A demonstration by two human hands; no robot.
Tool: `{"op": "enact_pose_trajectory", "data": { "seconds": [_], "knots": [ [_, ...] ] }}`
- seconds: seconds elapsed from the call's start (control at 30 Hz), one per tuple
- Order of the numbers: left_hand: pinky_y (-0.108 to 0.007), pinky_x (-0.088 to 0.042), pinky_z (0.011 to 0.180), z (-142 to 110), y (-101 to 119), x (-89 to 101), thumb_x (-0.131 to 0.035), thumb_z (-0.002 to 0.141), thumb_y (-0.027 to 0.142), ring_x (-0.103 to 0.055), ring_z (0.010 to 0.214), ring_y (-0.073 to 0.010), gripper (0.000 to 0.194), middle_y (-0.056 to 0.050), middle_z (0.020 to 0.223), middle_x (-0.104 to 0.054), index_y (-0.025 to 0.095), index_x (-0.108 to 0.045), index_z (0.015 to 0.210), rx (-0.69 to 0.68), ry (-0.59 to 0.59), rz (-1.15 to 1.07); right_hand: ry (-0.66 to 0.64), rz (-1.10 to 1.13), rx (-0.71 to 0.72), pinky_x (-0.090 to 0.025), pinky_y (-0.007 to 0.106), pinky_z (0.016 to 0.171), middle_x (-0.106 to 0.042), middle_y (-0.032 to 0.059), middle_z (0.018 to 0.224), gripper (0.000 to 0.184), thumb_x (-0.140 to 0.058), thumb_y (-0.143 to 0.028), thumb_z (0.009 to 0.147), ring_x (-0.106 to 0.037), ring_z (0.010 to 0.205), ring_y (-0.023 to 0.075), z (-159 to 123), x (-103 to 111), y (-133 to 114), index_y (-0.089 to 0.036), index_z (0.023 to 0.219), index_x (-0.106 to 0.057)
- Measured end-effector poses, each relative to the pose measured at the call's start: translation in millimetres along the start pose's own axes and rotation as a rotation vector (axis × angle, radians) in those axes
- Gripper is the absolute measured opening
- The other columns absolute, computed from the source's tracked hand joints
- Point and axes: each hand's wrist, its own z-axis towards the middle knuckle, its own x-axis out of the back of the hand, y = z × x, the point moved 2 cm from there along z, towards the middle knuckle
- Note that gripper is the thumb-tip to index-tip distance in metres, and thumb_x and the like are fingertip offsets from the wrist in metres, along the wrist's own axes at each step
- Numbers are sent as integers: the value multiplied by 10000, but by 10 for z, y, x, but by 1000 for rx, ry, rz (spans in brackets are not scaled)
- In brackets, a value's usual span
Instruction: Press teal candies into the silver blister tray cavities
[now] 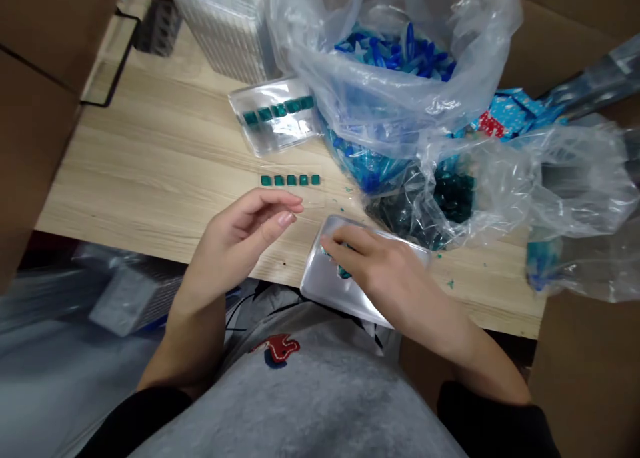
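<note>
The left hand (236, 239) is raised at 9 o'clock from the middle of the view, its fingers curved and a narrow gap between thumb and fingertips. The right hand (383, 261), at 4 o'clock, reaches over a silvery tray (337, 295) at the near edge of the table (150, 171). Its fingers bend down at green pieces (344, 271) on the tray; whether they pinch one cannot be told.

Just beyond the left fingertips, a row of five green cubes (291, 180) lies on the table. At 11 o'clock, a shiny packet (287, 135) bears another green row (279, 110). At 1 o'clock stands a big plastic bag (360, 101) of blue pieces (395, 55); at 3 o'clock, a smaller clear bag (493, 195) holds dark green pieces (454, 195).
</note>
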Motion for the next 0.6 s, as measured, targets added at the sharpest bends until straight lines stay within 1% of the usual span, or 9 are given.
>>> {"op": "enact_pose_trajectory", "data": {
  "seconds": [0.07,0.13,0.23,0.3,0.33,0.4,0.5,0.53,0.6],
  "knots": [
    [-184,-549,851,0,-8,7,-694,908,241,-701,903,-95,108,9,981,-756,229,-735,1008,3,-2,0,-17,14,-20,-547,346,758,-711,143,1082,276,-481,-52,966,-693,953,249,0,-14,3,-85,1149,-685],
    [-174,-545,855,-9,-14,10,-690,910,230,-699,911,-87,116,13,998,-753,229,-730,1019,4,-3,12,34,109,-8,-545,328,742,-711,124,1060,275,-507,-56,964,-693,902,219,-22,-33,52,-102,1166,-688],
    [-178,-541,872,-41,18,-16,-669,929,212,-695,934,-85,120,17,1017,-747,232,-719,1036,-33,-14,47,321,391,7,-551,275,726,-727,50,964,257,-621,-160,958,-681,807,150,-80,-57,185,-165,1205,-690],
    [-185,-538,876,-60,78,-72,-646,946,194,-687,941,-85,128,21,1015,-739,236,-709,1050,-101,-22,85,513,536,-54,-573,274,780,-750,27,977,342,-696,-225,922,-695,828,140,-121,-84,261,-194,1262,-671],
    [-194,-537,879,-66,118,-116,-640,952,191,-680,950,-90,135,22,1014,-731,238,-702,1063,-154,-36,105,562,572,-87,-582,289,824,-761,32,1022,399,-715,-235,908,-708,863,146,-135,-99,277,-195,1300,-651],
    [-228,-538,903,-69,206,-232,-651,952,208,-663,998,-112,157,11,1042,-711,242,-681,1103,-281,-93,158,573,603,-111,-586,322,911,-755,57,1163,491,-709,-229,910,-724,963,166,-148,-120,258,-194,1386,-588],
    [-289,-539,940,-58,313,-413,-671,945,242,-642,1072,-150,190,-11,1098,-686,243,-645,1133,-430,-215,274,521,626,-44,-578,312,965,-703,72,1319,586,-657,-207,941,-705,1116,176,-174,-101,178,-207,1494,-465],
    [-299,-540,939,-55,336,-449,-662,951,242,-640,1075,-155,181,-15,1104,-683,241,-635,1130,-453,-228,299,510,630,-22,-570,297,981,-682,75,1357,582,-639,-200,952,-689,1160,171,-196,-85,163,-200,1502,-452],
    [-292,-543,901,-66,365,-476,-629,970,223,-644,1037,-150,138,-14,1064,-682,231,-619,1107,-467,-223,323,537,636,-15,-559,270,991,-682,73,1358,496,-626,-202,961,-686,1159,156,-269,-48,179,-175,1444,-519]
  ]
}}
